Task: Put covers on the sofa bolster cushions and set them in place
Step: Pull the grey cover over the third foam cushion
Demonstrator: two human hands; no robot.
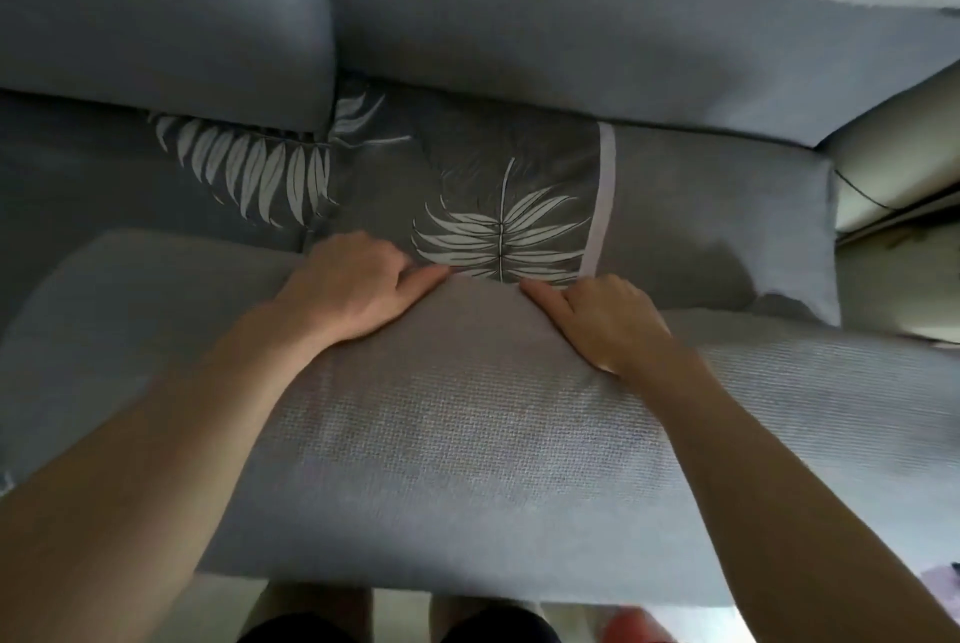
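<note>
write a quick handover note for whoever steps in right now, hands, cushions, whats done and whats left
Left hand and right hand: both grip the far edge of the grey bolster cushion, fingers curled over it.
The bolster lies across the front of the sofa seat, cover on as far as can be seen.
Behind it lies a leaf-print pillow; back cushions stand above.
Left: seat the bolster in its place; its closure is hidden.

A long grey woven-covered bolster cushion (467, 434) lies crosswise along the sofa's front edge; a leaf-printed dark grey cushion (467, 185) lies behind it, against the backrest
</note>
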